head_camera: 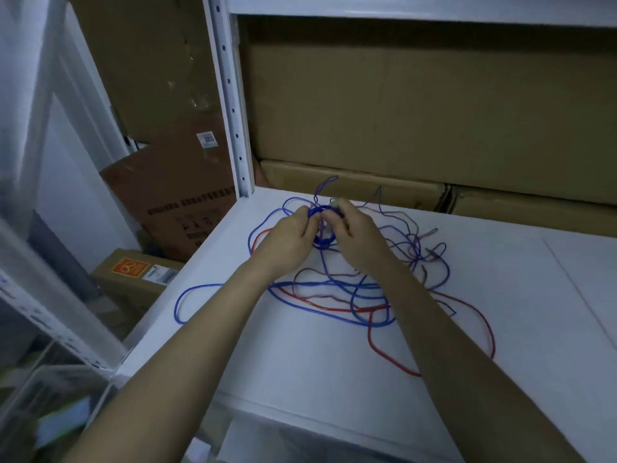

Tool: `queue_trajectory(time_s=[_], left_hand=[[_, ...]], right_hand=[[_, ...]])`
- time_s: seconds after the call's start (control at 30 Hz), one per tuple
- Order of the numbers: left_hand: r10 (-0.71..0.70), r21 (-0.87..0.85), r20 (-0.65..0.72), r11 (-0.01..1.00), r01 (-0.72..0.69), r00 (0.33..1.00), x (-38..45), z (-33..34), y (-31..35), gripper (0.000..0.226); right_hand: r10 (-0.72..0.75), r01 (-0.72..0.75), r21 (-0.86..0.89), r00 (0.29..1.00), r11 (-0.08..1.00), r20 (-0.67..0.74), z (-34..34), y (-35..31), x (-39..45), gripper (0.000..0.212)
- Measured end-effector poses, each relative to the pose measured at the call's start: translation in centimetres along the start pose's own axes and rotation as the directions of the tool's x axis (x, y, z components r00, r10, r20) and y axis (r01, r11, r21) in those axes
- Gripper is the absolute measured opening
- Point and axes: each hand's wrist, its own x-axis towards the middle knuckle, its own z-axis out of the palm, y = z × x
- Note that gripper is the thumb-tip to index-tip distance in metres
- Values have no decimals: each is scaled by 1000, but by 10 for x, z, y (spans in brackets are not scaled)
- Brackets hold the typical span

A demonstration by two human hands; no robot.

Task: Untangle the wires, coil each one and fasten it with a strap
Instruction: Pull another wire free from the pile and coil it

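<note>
Both hands are up at the back of the white shelf [434, 345]. The left hand [289, 233] and the right hand [355, 235] each pinch a side of a small blue coil [321, 242]. The rest of the blue wire [213, 289] lies loose on the shelf, mixed up with a red wire [434, 372].

To do this well, I think the coil should be held tight so the loops do not pop open. Pull the loose blue wire in slowly, and lift it over the red one when it catches. I cannot see a strap.

Both hands hide the blue coil's [321, 240] middle — strap indiscernible.
</note>
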Motion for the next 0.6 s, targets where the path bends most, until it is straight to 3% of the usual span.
queue_trajectory(time_s=[0.13,0.27,0.43,0.6], left_hand=[[41,-47,0,998,-41,999,11,11,-22,16],[-80,-269,-69,961,58,994,16,19,-35,34],[-185,-507,-30,849,145,982,26,21,-41,28],[-198,-570,-17,807,153,980,29,16,-41,30]], right_hand=[[154,-137,180,985,974,-83,26,1,3,23],[260,-193,328,950,925,-175,45,0,3,27],[321,-214,408,923,888,-213,65,-4,2,20],[342,-208,435,904,876,-256,66,-9,5,22]])
